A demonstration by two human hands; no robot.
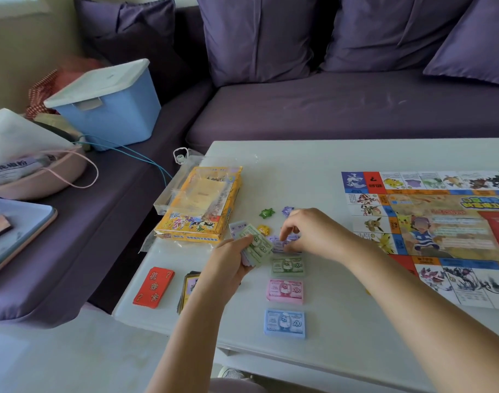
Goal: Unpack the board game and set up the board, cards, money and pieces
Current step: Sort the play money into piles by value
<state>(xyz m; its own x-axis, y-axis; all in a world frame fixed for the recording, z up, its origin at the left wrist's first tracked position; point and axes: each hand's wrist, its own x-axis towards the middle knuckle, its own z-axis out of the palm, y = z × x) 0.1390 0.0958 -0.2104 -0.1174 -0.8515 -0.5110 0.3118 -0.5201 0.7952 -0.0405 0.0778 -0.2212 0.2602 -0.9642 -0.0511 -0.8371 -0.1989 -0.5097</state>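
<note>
On the left of the white table (342, 336) the red cards (154, 287) lie in a neat deck. The left hand (231, 262) grips a fanned bundle of paper money (256, 245), thumb on top. These notes look thin, light and slippery (they would slide apart easily), so it is better to hold them firmly by one short edge. The right hand (302, 234) pinches the purple notes (282, 242) just above the green pile (287, 265). The board (441, 222) lies flat at the right.

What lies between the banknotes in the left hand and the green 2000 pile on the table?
Nothing visible does. The green 2000 pile lies uncovered beside the banknotes in the left hand; the right hand pinches purple notes just beyond it.
</note>
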